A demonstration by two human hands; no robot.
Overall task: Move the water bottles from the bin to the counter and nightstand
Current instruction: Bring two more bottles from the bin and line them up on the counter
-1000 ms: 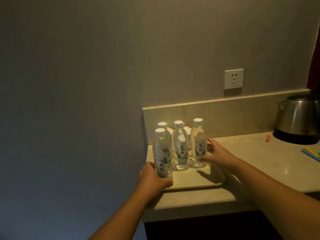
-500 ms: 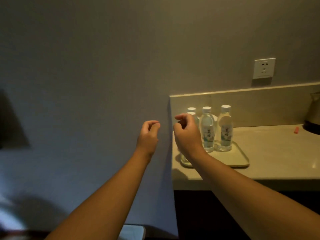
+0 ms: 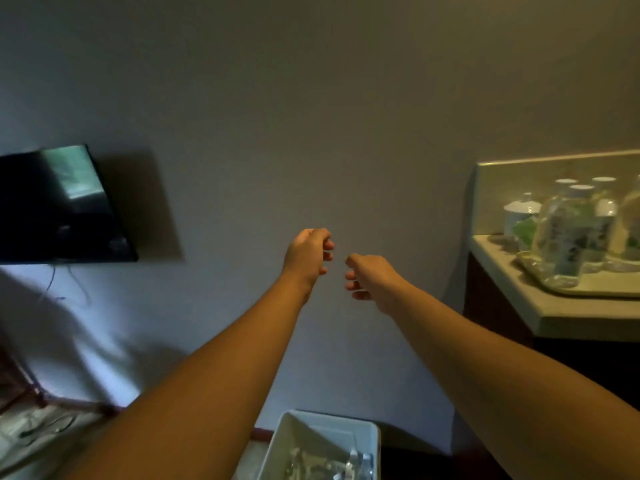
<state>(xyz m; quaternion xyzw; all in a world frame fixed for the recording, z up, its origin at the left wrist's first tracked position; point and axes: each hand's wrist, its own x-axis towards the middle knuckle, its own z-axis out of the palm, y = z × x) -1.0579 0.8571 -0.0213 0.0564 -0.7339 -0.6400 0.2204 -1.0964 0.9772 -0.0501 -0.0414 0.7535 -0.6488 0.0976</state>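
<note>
Several clear water bottles (image 3: 562, 237) with white caps stand on a pale tray (image 3: 588, 292) at the left end of the counter (image 3: 575, 318), at the right edge of the view. A white bin (image 3: 285, 441) sits on the floor at the bottom, with more bottles (image 3: 349, 462) lying inside, blurred. My left hand (image 3: 308, 252) and my right hand (image 3: 370, 280) hang in mid-air before the bare wall, close together, fingers loosely curled and holding nothing. Both are well left of the counter and above the bin.
A dark wall-mounted television (image 3: 59, 209) hangs at the left with cables (image 3: 65, 285) dangling below it. A dark cabinet front (image 3: 491, 306) lies under the counter. Bedding or cloth (image 3: 31, 434) shows at the lower left.
My view has swung left and down from the counter. Both hands left the tray and bottles and now hover before the wall; the bin has come into view below.
</note>
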